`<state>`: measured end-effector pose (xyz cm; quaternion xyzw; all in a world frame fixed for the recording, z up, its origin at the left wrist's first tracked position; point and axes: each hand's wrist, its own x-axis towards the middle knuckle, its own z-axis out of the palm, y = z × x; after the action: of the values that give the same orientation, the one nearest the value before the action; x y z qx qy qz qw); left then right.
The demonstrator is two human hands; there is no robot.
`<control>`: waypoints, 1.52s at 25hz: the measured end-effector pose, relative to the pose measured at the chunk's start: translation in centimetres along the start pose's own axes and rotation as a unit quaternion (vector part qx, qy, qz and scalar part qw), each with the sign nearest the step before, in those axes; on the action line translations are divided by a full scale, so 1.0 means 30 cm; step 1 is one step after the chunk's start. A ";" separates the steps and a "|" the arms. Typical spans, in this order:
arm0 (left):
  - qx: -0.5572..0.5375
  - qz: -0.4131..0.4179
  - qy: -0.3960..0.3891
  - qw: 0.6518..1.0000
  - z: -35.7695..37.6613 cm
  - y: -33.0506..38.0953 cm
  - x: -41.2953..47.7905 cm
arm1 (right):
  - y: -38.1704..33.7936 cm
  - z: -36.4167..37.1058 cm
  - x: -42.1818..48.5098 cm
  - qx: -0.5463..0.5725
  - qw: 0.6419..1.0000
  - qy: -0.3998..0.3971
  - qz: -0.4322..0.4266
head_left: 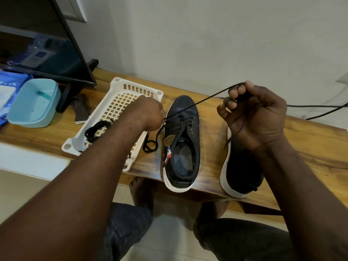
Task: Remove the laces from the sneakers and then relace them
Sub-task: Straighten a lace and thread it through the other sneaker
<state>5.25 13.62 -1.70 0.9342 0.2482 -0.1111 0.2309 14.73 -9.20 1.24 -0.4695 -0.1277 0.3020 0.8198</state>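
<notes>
occlusion first: left hand [148,113] sits at the eyelet row of the black canvas sneaker with white sole [185,108], fingers tucked under the hand, so cannot tell if they pinch anything. right hand [258,113] has its fingers curled tight round the thin black lace [197,103], which runs taut from the eyelets up to it. second black sneaker [243,172] is half covered by the right wrist and forearm, toe not visible. both sit on the wooden tabletop [310,144]. first sneaker's long axis runs front-to-back, toe toward the wall, heel at the near edge. loose black lace coil [96,129] lies in the white plastic slotted basket [120,98], left of the sneakers.
</notes>
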 end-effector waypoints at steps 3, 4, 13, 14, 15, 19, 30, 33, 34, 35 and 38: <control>-0.066 0.022 -0.004 0.998 0.024 0.012 0.002 | 0.000 -0.009 0.002 -0.053 0.998 0.017 -0.022; -0.119 0.037 0.012 0.992 0.024 0.023 -0.002 | 0.011 -0.008 0.004 -0.108 0.994 0.022 -0.022; -0.396 0.206 0.026 0.894 -0.001 0.126 -0.073 | 0.072 0.042 0.001 -0.317 0.948 -0.015 0.021; -0.371 0.200 0.063 0.905 -0.002 0.122 -0.069 | 0.072 0.039 0.001 -0.316 0.948 -0.018 0.020; -0.334 0.190 0.106 0.917 -0.002 0.112 -0.060 | 0.072 0.035 0.001 -0.313 0.949 -0.020 0.021; -0.142 0.106 0.190 0.966 -0.011 0.041 -0.023 | 0.067 0.015 0.006 -0.306 0.951 -0.018 0.029; -0.364 0.190 -0.092 0.907 -0.020 0.098 -0.066 | 0.089 0.013 0.004 -0.405 0.914 -0.009 -0.011; -0.376 0.160 -0.080 0.909 -0.011 0.100 -0.060 | 0.093 0.014 0.005 -0.416 0.908 0.026 -0.027; -0.364 0.153 -0.064 0.917 -0.009 0.096 -0.055 | 0.093 0.012 0.007 -0.425 0.904 0.032 -0.031; -0.359 0.148 -0.052 0.920 -0.009 0.092 -0.053 | 0.092 0.012 0.007 -0.433 0.900 0.029 -0.029; -0.376 0.122 -0.052 0.917 -0.012 0.075 -0.050 | 0.092 0.014 0.001 -0.391 0.920 0.005 0.013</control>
<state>5.15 11.45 -0.08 0.7941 0.1437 -0.0293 0.5899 13.51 -7.84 -0.88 -0.7561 -0.2254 0.2358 0.5673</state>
